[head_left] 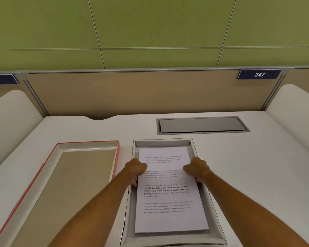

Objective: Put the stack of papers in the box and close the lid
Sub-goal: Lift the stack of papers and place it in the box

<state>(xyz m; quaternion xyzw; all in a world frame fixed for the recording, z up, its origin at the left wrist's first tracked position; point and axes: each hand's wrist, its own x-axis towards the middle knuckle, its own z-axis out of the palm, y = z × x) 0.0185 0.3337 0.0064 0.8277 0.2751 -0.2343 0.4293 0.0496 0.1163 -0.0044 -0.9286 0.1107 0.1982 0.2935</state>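
A stack of white printed papers [168, 198] lies inside the open grey box [163, 142] in the middle of the desk. My left hand [135, 171] grips the stack's left edge and my right hand [197, 171] grips its right edge, both about halfway along the sheets. The fingers curl under the stack's sides. The box lid [86, 145], red on the outside, lies upside down on the desk to the left of the box, with its brown inside facing up.
A grey cable hatch [202, 124] is set into the white desk behind the box. A tan partition [132, 91] closes the back, with number plates 246 and 247. Curved white dividers stand at the far left and right.
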